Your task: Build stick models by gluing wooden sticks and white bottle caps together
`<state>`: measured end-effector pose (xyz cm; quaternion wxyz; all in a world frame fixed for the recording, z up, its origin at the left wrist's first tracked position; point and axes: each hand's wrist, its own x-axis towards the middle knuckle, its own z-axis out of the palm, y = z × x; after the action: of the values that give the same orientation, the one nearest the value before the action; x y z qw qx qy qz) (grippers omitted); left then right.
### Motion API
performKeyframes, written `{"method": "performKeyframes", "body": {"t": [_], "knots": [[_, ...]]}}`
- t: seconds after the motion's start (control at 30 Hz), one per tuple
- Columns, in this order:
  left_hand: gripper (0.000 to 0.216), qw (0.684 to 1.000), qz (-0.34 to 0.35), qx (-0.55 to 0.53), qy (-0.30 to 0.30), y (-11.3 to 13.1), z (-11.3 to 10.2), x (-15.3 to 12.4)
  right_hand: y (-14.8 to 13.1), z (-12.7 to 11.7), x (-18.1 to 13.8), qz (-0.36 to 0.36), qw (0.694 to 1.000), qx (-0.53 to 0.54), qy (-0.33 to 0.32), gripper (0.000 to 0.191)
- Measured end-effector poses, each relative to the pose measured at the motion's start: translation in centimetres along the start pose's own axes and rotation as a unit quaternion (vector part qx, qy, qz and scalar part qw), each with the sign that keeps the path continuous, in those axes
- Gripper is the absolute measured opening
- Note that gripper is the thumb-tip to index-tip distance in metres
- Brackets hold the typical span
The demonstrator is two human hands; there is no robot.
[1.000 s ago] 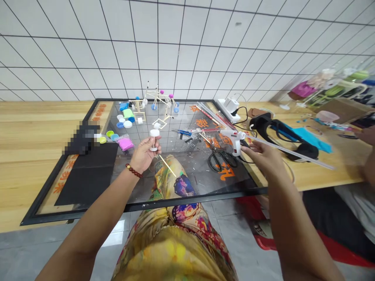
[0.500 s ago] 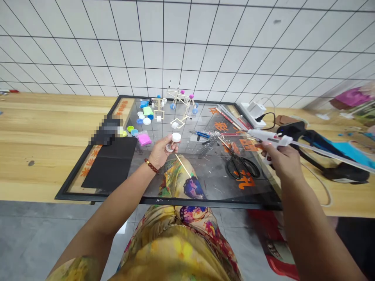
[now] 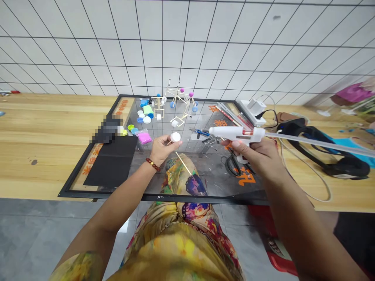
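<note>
Between the fingertips of my left hand (image 3: 163, 150) is a small round white cap (image 3: 175, 137), its flat face turned up. My right hand (image 3: 258, 153) is wrapped round the grip of a white hot glue gun (image 3: 234, 133). Its nozzle points left toward the cap, with a gap between them. A long clear glue stick (image 3: 310, 143) sticks out of the gun's back end. Just below my left hand lies a thin wooden stick (image 3: 183, 163) on the glass. Black-handled scissors (image 3: 233, 166) lie partly hidden beneath my right hand.
Stick models (image 3: 178, 95) stand at the back of the black-framed glass sheet. Coloured clay packs (image 3: 144, 137) and small lids lie at left, near black paper (image 3: 113, 162). Blue-handled pliers (image 3: 202, 132) lie mid-glass. At right are a power strip (image 3: 249, 113), a cable and a black headset-like object (image 3: 319, 156).
My right hand has brought the glue gun left, closer to the white cap, covering part of the scissors. My left hand stays in nearly the same place, its fingers slightly shifted.
</note>
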<state>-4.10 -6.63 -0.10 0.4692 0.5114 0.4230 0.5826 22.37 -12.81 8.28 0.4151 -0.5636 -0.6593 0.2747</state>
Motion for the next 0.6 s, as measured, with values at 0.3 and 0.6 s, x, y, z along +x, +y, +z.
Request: {"method": "performKeyframes", "body": {"t": [0.3,0.6], "knots": [[0.033,0.989,-0.036,-0.052,-0.137,-0.2,0.2,-0.2,-1.3,1.5,1.1,-0.059,0.996,-0.038,-0.048,0.043],[0.041,0.976,-0.086,-0.142,-0.141,-1.3,0.8,0.0,-1.9,0.8,2.5,-0.084,0.99,-0.067,-0.093,0.053]]}}
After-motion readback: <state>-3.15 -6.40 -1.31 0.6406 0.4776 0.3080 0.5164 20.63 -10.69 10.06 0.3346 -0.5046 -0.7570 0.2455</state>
